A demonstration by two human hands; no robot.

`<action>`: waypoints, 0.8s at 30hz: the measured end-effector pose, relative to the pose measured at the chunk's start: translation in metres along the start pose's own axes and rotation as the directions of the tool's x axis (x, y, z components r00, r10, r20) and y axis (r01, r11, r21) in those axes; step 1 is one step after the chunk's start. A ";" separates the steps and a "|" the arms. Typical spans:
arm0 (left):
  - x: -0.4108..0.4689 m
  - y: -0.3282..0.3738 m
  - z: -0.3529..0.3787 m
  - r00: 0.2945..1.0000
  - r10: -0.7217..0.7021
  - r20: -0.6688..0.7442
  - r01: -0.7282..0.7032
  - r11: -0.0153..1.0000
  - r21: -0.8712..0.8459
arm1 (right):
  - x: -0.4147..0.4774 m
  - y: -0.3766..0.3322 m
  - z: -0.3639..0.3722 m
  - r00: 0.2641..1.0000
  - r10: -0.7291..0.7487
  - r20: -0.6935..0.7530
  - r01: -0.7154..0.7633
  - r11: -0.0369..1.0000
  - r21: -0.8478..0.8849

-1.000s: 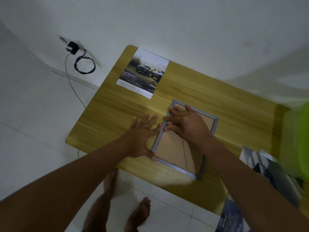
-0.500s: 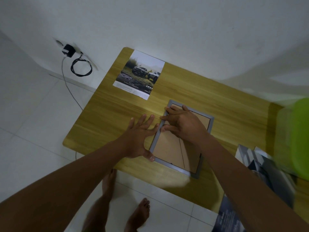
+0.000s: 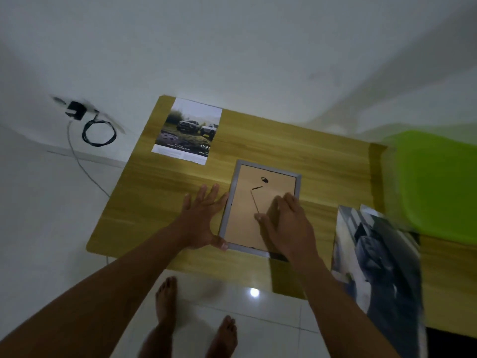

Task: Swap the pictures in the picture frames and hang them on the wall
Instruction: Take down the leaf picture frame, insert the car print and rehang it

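Grey frame face-down on your yellow wooden surface.
Your left hand lies flat, fingers spread, touching the grey rectangular picture frame; your right hand, grip loosely curled and holding nothing, rests on its brown backing board.

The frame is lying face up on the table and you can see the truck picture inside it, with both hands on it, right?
Not quite. In the head view the frame lies face down: you see its brown backing and hanger, no picture. The truck picture lies loose on the table, beyond it. The left hand and right hand are on the frame.
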State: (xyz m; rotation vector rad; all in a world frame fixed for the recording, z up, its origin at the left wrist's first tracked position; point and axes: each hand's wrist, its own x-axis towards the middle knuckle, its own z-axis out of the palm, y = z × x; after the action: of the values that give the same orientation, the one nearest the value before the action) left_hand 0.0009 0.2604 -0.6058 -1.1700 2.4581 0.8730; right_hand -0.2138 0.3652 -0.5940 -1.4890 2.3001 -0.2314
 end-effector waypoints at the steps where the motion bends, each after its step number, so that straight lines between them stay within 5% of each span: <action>1: 0.000 0.001 0.000 1.000 -0.001 0.006 0.001 1.000 0.015 | 0.000 -0.005 0.002 1.000 0.010 -0.013 -0.010 1.000 -0.011; 13: 0.002 0.001 -0.003 0.999 0.003 0.042 -0.005 0.998 0.061 | -0.005 -0.028 -0.002 0.993 0.097 -0.064 -0.081 0.973 0.214; 24: 0.003 0.002 -0.001 0.999 -0.007 0.053 0.002 0.995 0.105 | -0.003 -0.021 0.001 0.989 0.137 -0.049 -0.123 0.966 0.227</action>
State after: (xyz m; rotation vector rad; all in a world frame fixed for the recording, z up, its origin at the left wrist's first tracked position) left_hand -0.0024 0.2583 -0.6056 -1.1013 2.4258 0.7546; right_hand -0.1946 0.3589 -0.5872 -1.2315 2.3221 -0.4907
